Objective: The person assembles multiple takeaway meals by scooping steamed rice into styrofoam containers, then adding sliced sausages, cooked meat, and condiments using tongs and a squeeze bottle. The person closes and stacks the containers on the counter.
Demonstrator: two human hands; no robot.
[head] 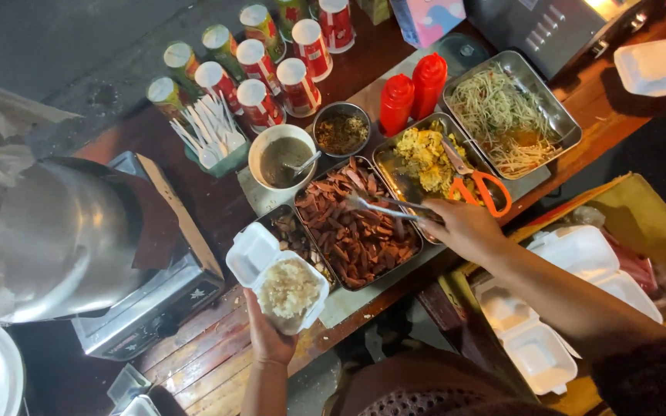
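Right hand squeezes tongs over the meat tray; left hand, nearside of it, cups the rice box. Pinch firmly; keep the box level, close.

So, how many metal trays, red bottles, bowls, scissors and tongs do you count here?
Metal trays: 4
Red bottles: 2
Bowls: 2
Scissors: 1
Tongs: 1
Total: 10
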